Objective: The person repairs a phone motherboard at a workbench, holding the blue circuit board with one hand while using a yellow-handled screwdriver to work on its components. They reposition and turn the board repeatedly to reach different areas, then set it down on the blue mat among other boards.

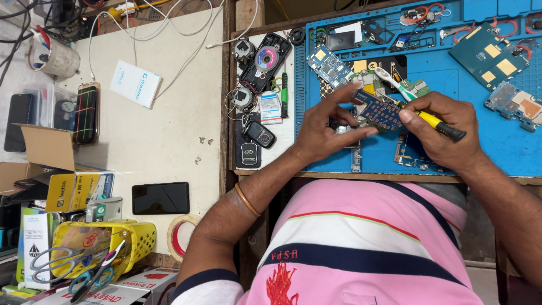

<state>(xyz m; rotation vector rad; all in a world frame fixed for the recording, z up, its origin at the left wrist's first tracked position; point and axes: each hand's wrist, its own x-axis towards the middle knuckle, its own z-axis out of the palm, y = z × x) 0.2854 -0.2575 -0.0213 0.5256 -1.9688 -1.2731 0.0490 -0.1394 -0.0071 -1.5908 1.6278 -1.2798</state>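
Down over a blue work mat (497,152), seen from a head-worn camera, two bare hands meet near the middle of the view. Between them sits a small blue circuit board (379,112) dotted with rows of gold contacts, raised a little above the mat and tilted.

From the left side, the left hand (322,133) pinches the board: its thumb presses the lower edge, while the forefinger curves over the upper left corner. Those digits are spread apart, with the board's left half lying in the gap between them. Its remaining fingers curl beneath and are mostly hidden.

From the right side, the right hand (443,127) is closed around a screwdriver with a yellow and black handle (437,124). Thumb and forefinger squeeze the yellow part just beside the board's right edge. The black end sticks out past the knuckles to the right. The tip is hidden behind the fingers.

Just above the board lies a white and green toothbrush (395,83). Other blue circuit boards (488,56) rest further up the mat. Left of the mat, a black phone back cover (265,62) and a car key fob (259,134) lie on a pale tray. A black phone (161,197) lies on the white table, well apart.
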